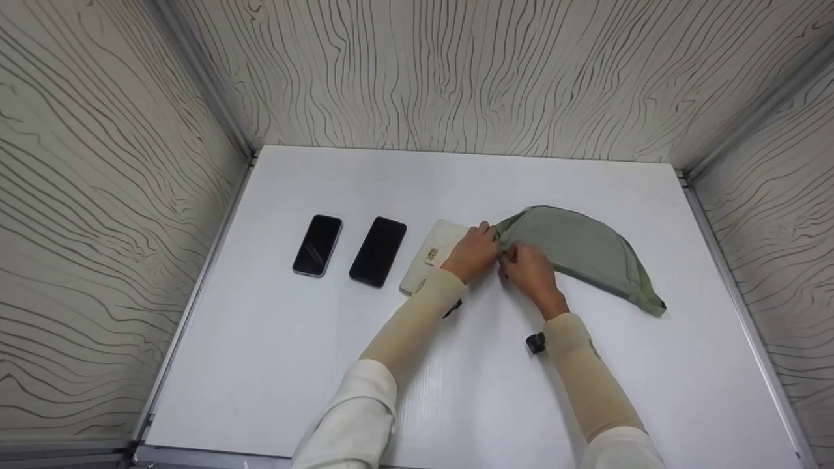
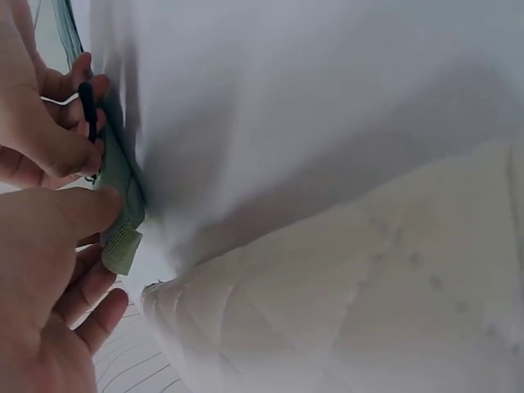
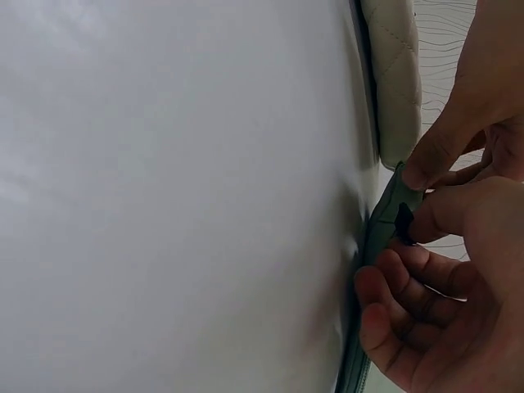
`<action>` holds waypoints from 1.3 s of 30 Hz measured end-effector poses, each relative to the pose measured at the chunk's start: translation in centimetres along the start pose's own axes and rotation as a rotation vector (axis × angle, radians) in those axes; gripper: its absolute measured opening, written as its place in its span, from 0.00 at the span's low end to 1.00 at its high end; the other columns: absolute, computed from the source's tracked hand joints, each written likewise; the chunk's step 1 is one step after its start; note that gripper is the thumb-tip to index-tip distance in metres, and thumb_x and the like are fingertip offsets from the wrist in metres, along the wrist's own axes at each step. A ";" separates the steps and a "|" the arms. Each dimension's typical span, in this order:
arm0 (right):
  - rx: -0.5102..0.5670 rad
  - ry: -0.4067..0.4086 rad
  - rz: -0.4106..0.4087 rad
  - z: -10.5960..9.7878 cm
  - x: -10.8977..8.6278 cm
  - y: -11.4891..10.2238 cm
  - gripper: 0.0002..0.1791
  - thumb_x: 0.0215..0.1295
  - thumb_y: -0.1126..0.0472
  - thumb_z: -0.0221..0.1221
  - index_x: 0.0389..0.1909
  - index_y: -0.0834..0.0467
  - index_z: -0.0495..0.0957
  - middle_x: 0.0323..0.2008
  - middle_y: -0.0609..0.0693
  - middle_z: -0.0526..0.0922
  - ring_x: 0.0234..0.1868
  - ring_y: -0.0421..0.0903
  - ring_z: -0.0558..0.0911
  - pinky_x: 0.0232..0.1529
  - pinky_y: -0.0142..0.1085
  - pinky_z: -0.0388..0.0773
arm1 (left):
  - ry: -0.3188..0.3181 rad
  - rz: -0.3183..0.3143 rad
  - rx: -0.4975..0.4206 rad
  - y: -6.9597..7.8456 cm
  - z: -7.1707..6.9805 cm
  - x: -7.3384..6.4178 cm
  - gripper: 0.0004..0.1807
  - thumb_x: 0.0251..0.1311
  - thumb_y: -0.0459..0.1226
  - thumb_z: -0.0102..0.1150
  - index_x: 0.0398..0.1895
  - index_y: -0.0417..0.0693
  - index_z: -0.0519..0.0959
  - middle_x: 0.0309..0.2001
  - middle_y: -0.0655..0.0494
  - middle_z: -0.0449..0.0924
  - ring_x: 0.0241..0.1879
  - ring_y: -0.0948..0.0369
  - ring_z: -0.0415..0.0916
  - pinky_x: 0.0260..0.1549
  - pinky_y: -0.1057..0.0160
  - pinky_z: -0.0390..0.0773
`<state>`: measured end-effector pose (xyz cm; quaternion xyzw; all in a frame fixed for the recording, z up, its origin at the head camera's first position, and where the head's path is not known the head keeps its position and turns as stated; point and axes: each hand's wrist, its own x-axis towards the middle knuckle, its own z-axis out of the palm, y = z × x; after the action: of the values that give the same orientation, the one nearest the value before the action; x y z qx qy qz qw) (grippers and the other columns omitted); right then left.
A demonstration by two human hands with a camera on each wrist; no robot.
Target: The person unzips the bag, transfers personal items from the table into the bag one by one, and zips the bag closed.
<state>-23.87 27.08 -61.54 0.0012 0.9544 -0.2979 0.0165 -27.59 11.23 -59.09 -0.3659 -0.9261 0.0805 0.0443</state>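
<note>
A green crescent-shaped waist bag (image 1: 573,238) lies flat on the white table, its left end between my two hands. My left hand (image 1: 474,253) pinches that end, thumb on the fabric by a small light-green tab (image 2: 122,250) in the left wrist view. Close beside it, my right hand (image 1: 531,273) pinches a black zipper pull (image 2: 88,106) between thumb and finger. In the right wrist view the zipper pull (image 3: 404,223) sits against the bag's edge. Beneath my left wrist lies a cream quilted wallet (image 1: 417,268), partly covered by the forearm.
Two dark-screened phones, a left phone (image 1: 318,245) and a right phone (image 1: 378,252), lie to the left of the wallet. Wood-grain patterned panels (image 1: 430,78) stand around the back and sides of the white table (image 1: 273,371).
</note>
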 end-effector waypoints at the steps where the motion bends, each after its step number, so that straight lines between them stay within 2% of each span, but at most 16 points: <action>1: 0.002 0.000 0.002 0.0 0.0 0.0 0.10 0.77 0.57 0.59 0.38 0.60 0.80 0.33 0.55 0.83 0.32 0.49 0.80 0.33 0.41 0.75 | 0.001 0.001 0.004 0.1 0.0 0.0 0.13 0.80 0.35 0.53 0.59 0.49 0.84 0.60 0.55 0.83 0.59 0.59 0.76 0.57 0.61 0.80; 9: -0.002 0.004 0.012 -0.1 -0.1 -0.1 0.11 0.78 0.57 0.59 0.42 0.61 0.81 0.37 0.56 0.83 0.37 0.52 0.80 0.39 0.45 0.77 | -0.017 -0.015 -0.005 0.3 0.4 0.3 0.13 0.81 0.37 0.53 0.58 0.50 0.85 0.58 0.55 0.85 0.57 0.58 0.79 0.56 0.60 0.81; 14: -0.006 0.027 0.001 0.0 -0.1 -0.1 0.11 0.78 0.57 0.58 0.41 0.61 0.80 0.38 0.57 0.83 0.37 0.53 0.79 0.40 0.47 0.76 | -0.003 -0.012 -0.025 0.3 0.3 0.5 0.13 0.80 0.38 0.55 0.58 0.51 0.85 0.57 0.57 0.85 0.57 0.59 0.78 0.58 0.62 0.79; 19: -0.005 0.037 -0.007 -0.1 -0.1 0.0 0.10 0.77 0.59 0.59 0.40 0.62 0.81 0.37 0.57 0.83 0.37 0.53 0.79 0.41 0.49 0.76 | 0.009 -0.009 -0.057 0.4 0.4 0.8 0.12 0.79 0.38 0.56 0.57 0.51 0.85 0.55 0.57 0.86 0.57 0.59 0.79 0.59 0.62 0.79; 25: 0.022 0.025 0.004 -0.2 -0.1 0.0 0.09 0.77 0.60 0.58 0.41 0.62 0.81 0.37 0.57 0.82 0.38 0.53 0.79 0.40 0.47 0.76 | 0.018 -0.016 -0.059 0.6 0.6 1.1 0.10 0.79 0.37 0.57 0.52 0.50 0.87 0.51 0.56 0.88 0.53 0.59 0.81 0.56 0.62 0.81; 31: 0.048 0.028 0.013 -0.2 -0.1 0.0 0.09 0.78 0.60 0.57 0.42 0.62 0.81 0.38 0.57 0.81 0.39 0.53 0.78 0.42 0.46 0.75 | 0.017 -0.038 -0.128 0.5 0.3 1.3 0.10 0.78 0.37 0.57 0.49 0.49 0.89 0.49 0.55 0.89 0.52 0.59 0.82 0.54 0.62 0.83; 39: 0.063 0.019 0.030 -0.5 -0.2 0.2 0.10 0.78 0.60 0.56 0.41 0.62 0.81 0.37 0.56 0.81 0.38 0.52 0.77 0.41 0.46 0.75 | -0.001 -0.102 -0.247 0.2 0.1 1.4 0.11 0.77 0.34 0.58 0.50 0.48 0.89 0.50 0.54 0.90 0.51 0.59 0.84 0.52 0.62 0.84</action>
<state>-23.70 27.51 -61.27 0.0186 0.9446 -0.3275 0.0116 -28.48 12.33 -59.22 -0.3208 -0.9464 -0.0364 0.0024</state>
